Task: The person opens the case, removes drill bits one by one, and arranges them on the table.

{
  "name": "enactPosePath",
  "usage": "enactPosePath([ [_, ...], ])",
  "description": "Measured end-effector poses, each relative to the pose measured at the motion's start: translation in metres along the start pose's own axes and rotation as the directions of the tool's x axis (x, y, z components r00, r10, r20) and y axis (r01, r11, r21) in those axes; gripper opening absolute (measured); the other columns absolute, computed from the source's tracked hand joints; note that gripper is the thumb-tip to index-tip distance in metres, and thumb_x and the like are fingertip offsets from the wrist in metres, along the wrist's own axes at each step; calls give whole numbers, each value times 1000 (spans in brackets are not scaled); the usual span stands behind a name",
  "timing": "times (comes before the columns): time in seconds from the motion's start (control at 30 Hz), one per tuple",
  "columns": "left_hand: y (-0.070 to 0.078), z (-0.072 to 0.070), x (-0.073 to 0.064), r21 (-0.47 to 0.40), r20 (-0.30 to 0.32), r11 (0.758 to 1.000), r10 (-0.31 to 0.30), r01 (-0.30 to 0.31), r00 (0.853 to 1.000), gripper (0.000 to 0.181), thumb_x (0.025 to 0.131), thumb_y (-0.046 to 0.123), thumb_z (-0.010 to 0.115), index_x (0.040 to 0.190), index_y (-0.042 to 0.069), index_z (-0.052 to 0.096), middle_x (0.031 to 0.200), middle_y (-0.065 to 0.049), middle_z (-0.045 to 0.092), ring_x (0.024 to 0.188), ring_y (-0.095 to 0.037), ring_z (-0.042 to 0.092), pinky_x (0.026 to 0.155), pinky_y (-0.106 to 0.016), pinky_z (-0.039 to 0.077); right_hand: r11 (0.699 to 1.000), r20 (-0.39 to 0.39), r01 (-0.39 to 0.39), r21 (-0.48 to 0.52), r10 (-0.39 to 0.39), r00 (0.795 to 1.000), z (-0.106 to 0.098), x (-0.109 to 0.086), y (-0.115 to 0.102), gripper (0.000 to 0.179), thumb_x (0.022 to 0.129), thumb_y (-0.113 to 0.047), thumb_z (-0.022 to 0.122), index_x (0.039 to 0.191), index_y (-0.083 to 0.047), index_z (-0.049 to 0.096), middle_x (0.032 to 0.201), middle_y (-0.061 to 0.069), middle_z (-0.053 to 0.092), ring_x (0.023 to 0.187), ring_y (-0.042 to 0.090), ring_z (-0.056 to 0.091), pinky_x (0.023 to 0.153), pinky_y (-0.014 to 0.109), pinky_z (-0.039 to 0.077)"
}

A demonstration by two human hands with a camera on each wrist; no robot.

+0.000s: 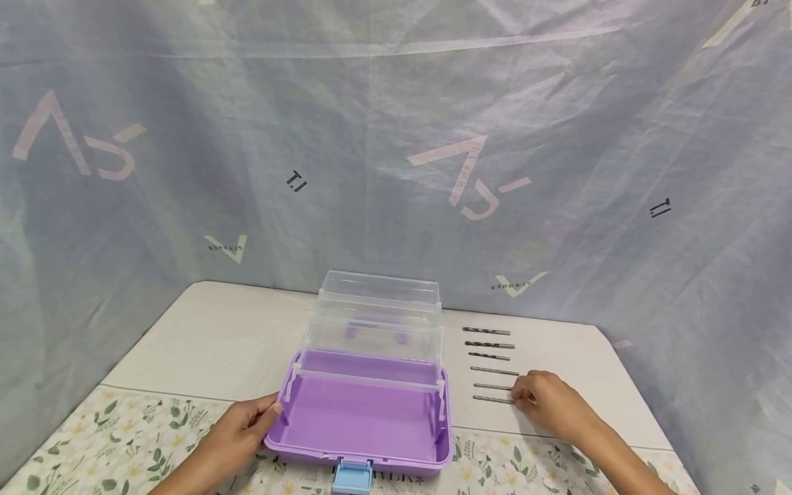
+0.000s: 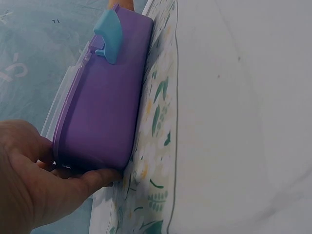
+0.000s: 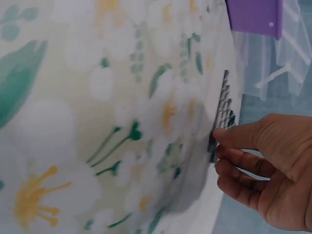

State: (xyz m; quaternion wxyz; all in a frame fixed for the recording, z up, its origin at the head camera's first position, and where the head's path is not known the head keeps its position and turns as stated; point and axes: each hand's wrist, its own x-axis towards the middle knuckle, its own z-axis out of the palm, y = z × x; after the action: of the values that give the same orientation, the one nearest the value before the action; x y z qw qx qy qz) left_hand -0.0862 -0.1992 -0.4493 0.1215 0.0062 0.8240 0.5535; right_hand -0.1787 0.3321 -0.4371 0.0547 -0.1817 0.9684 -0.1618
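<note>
A purple toolbox (image 1: pixel 361 419) with a raised clear lid (image 1: pixel 377 326) stands at the front middle of the table in the head view. Its inside is bare and its blue latch (image 1: pixel 353 476) hangs at the front. My left hand (image 1: pixel 238 430) grips the box's left end; the left wrist view shows the thumb low on the purple wall (image 2: pixel 105 112). Right of the box, several metal drill bits lie in a column. At the nearest drill bit (image 1: pixel 491 399), my right hand (image 1: pixel 553 405) pinches the right end between thumb and fingers. The fingertips partly hide that end.
Farther back in the column lie dark twisted drill bits (image 1: pixel 489 344) and a slimmer one (image 1: pixel 495 371). A floral cloth (image 1: pixel 124 440) covers the table's front, with a white surface (image 1: pixel 235 344) behind it. Grey printed sheeting (image 1: pixel 346 227) hangs around the back and sides.
</note>
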Motion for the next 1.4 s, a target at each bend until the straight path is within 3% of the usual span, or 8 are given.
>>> enactPosePath([
  [0.27, 2, 1, 1, 26, -18, 1000, -6, 6, 1000, 54, 120, 15, 53, 161, -20, 45, 148, -30, 71, 117, -17, 75, 83, -26, 64, 990, -191, 125, -61, -134, 972, -13, 6, -51, 15, 104, -7, 80, 117, -13, 85, 108, -4, 79, 95, 14, 73, 78, 31, 64],
  [0.33, 2, 2, 1, 28, -21, 1000, -8, 9, 1000, 54, 120, 15, 53, 161, -20, 45, 150, -31, 70, 122, -21, 75, 86, -26, 65, 973, -271, 198, -118, -224, 936, -14, 7, -72, 19, 102, -3, 80, 119, -11, 85, 112, 0, 80, 98, 17, 76, 81, 33, 67],
  [0.43, 2, 2, 0, 12, -22, 1000, -17, 17, 1000, 55, 120, 16, 55, 161, -19, 46, 151, -30, 69, 128, -26, 75, 89, -27, 66, 917, -363, 329, -223, -392, 845, -13, 10, -104, 26, 95, 0, 84, 119, -9, 85, 113, 3, 82, 100, 19, 77, 85, 34, 69],
  [0.53, 1, 2, -1, -5, -21, 999, -32, 31, 999, 56, 119, 17, 56, 162, -17, 46, 150, -28, 71, 124, -23, 75, 86, -26, 65, 860, -354, 434, -267, -506, 786, -11, 13, -134, 31, 95, -3, 84, 126, -6, 83, 118, 5, 83, 105, 20, 78, 89, 36, 69],
  [0.73, 1, 1, -1, -29, -7, 998, -52, 52, 999, 58, 120, 17, 55, 164, -18, 41, 117, -21, 80, 91, -12, 72, 71, -25, 59, 877, -94, 453, -161, -471, 877, 8, 32, -181, 59, 116, -41, 64, 160, -3, 62, 157, 15, 70, 144, 31, 69, 120, 50, 58],
  [0.87, 0, 2, -1, -42, 13, 998, -51, 52, 999, 60, 120, 17, 55, 166, -17, 39, 83, -6, 60, 69, -12, 55, 61, -27, 52, 921, 52, 380, -84, -376, 925, 21, 53, -197, 84, 116, -65, 50, 174, -5, 43, 177, 17, 48, 164, 38, 49, 133, 57, 44],
  [1.03, 0, 4, -2, -35, 23, 999, -34, 35, 999, 60, 120, 18, 55, 165, -18, 40, 81, -5, 58, 68, -12, 53, 60, -28, 51, 946, 105, 318, -62, -310, 945, 32, 75, -207, 99, 111, -74, 52, 177, -3, 33, 183, 20, 36, 171, 41, 35, 139, 58, 35],
  [1.4, 2, 3, -4, -36, 12, 997, -64, 64, 998, 60, 119, 17, 56, 166, -16, 40, 78, -3, 52, 65, -9, 48, 57, -26, 48, 964, 98, 249, -94, -240, 966, 41, 102, -220, 111, 103, -79, 63, 177, -1, 33, 182, 25, 37, 170, 44, 35, 142, 57, 28],
])
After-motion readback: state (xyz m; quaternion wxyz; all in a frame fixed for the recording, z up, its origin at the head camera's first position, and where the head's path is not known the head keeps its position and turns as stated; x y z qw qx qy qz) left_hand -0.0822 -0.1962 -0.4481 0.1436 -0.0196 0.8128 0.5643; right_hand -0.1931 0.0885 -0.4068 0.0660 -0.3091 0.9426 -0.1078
